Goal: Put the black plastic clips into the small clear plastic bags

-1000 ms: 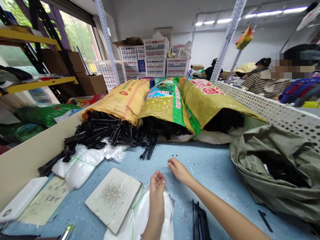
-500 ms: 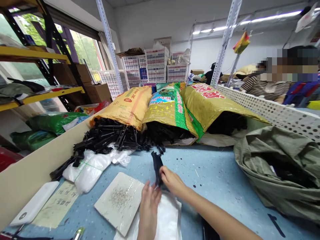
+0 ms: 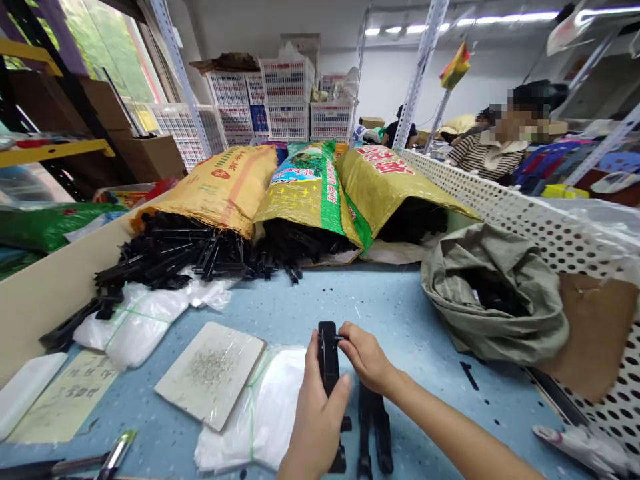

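My left hand (image 3: 317, 417) is wrapped around a long black plastic part (image 3: 329, 357), which points away from me. At the part's right edge, my right hand (image 3: 369, 353) pinches a small dark piece (image 3: 341, 338) between thumb and fingertips. Whether that piece is joined to the part, I cannot tell. Below my hands, several black plastic pieces (image 3: 371, 420) lie on the blue table, partly covered by my wrist. A bundle of white plastic bags (image 3: 273, 403) lies left of my left hand, beside a square pale tile (image 3: 209, 377) with specks on it.
Open sacks (image 3: 305, 200) along the back spill black parts (image 3: 175, 247). A grey-green cloth sack (image 3: 495, 287) stands right, beside a perforated white panel (image 3: 543, 233). Another bag bundle (image 3: 145, 320) and a green-ended tool (image 3: 117, 453) lie left. A person in stripes (image 3: 483, 153) is beyond the panel.
The black part was in my right hand with my left palm beside it; now my left hand holds it and my right pinches a small piece at its side. The view has swung right.
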`<act>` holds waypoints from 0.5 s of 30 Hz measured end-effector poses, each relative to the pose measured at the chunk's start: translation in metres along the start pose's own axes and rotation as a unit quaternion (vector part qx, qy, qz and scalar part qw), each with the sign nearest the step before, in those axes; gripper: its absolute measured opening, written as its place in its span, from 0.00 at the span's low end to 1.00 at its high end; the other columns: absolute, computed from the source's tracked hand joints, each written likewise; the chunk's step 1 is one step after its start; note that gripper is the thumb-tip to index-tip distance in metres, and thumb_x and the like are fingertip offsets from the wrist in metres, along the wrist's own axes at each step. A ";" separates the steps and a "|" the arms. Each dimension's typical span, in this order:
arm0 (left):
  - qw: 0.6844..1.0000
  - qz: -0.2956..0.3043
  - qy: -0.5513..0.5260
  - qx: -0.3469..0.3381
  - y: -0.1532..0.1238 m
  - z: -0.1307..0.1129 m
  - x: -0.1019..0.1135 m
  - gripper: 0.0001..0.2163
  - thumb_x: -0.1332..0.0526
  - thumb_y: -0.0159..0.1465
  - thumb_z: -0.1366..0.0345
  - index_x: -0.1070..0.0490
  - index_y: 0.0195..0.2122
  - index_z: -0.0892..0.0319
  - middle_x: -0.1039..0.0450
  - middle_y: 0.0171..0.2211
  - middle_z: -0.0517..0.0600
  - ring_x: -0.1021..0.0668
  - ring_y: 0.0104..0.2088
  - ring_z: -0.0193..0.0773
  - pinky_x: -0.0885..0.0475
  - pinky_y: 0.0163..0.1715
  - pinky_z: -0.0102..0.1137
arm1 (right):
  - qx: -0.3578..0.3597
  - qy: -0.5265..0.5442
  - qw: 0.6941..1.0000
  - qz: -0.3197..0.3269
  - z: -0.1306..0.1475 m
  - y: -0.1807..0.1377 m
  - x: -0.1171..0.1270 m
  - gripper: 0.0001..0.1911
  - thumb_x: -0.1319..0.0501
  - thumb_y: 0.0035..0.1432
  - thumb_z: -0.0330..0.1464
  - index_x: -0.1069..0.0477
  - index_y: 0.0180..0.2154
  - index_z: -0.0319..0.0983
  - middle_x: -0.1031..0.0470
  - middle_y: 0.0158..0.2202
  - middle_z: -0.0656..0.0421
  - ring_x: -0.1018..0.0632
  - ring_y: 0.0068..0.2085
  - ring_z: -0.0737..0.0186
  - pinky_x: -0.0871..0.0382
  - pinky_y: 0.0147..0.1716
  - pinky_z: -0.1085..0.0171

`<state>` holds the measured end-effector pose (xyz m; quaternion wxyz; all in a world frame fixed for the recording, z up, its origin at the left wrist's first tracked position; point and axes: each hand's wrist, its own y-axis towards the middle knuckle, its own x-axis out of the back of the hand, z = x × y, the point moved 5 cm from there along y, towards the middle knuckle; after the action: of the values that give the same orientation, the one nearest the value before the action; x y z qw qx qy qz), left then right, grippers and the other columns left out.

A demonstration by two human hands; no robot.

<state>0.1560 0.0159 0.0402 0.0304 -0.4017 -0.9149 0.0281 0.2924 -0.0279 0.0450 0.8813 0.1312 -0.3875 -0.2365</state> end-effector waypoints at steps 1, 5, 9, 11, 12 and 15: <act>1.000 0.001 0.003 -0.004 0.003 -0.001 0.003 0.32 0.42 0.62 0.58 0.52 0.66 0.55 0.50 0.66 0.54 0.47 0.67 0.46 0.51 0.65 0.39 | -0.043 0.043 0.998 0.013 -0.001 -0.005 -0.005 0.20 0.62 0.69 0.44 0.40 0.35 0.40 0.36 0.26 0.61 0.33 0.27 0.64 0.38 0.28 0.65; 0.998 -0.041 -0.034 0.033 0.016 0.003 0.014 0.29 0.43 0.63 0.55 0.49 0.64 0.54 0.41 0.61 0.54 0.37 0.61 0.46 0.42 0.60 0.37 | -0.041 0.025 0.996 0.075 0.014 -0.043 -0.023 0.24 0.63 0.69 0.46 0.39 0.32 0.40 0.34 0.28 0.59 0.32 0.29 0.63 0.39 0.30 0.64; 0.993 -0.073 -0.072 0.065 0.028 0.016 0.015 0.31 0.41 0.61 0.51 0.46 0.63 0.55 0.29 0.48 0.54 0.24 0.46 0.45 0.30 0.48 0.36 | -0.008 -0.116 0.990 0.085 0.023 -0.070 -0.033 0.22 0.59 0.68 0.44 0.37 0.32 0.39 0.30 0.30 0.56 0.31 0.31 0.60 0.42 0.32 0.62; 0.990 -0.101 -0.085 0.057 0.033 0.025 0.018 0.30 0.41 0.61 0.51 0.43 0.61 0.56 0.27 0.46 0.54 0.24 0.45 0.45 0.30 0.47 0.37 | -0.090 -0.098 0.984 0.119 0.010 -0.060 -0.035 0.22 0.60 0.69 0.41 0.38 0.29 0.40 0.31 0.26 0.59 0.31 0.28 0.63 0.44 0.28 0.65; 0.989 -0.110 -0.087 0.052 0.035 0.032 0.019 0.29 0.41 0.61 0.50 0.40 0.60 0.57 0.27 0.47 0.55 0.24 0.47 0.46 0.31 0.49 0.37 | -0.130 -0.078 0.979 0.136 0.002 -0.048 -0.036 0.22 0.59 0.69 0.41 0.38 0.27 0.40 0.32 0.24 0.61 0.31 0.26 0.64 0.44 0.27 0.66; 0.991 -0.092 -0.073 0.070 0.033 0.060 0.011 0.26 0.41 0.60 0.51 0.34 0.56 0.62 0.29 0.53 0.58 0.30 0.55 0.50 0.37 0.57 0.38 | -0.204 -0.050 0.968 0.135 -0.024 0.020 -0.036 0.22 0.58 0.69 0.41 0.38 0.26 0.40 0.32 0.24 0.62 0.30 0.27 0.66 0.41 0.28 0.68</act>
<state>0.1681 0.0447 -0.0216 -0.0056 -0.3098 -0.9434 0.1182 0.2952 0.0084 0.0153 0.8928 -0.1169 -0.3885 -0.1957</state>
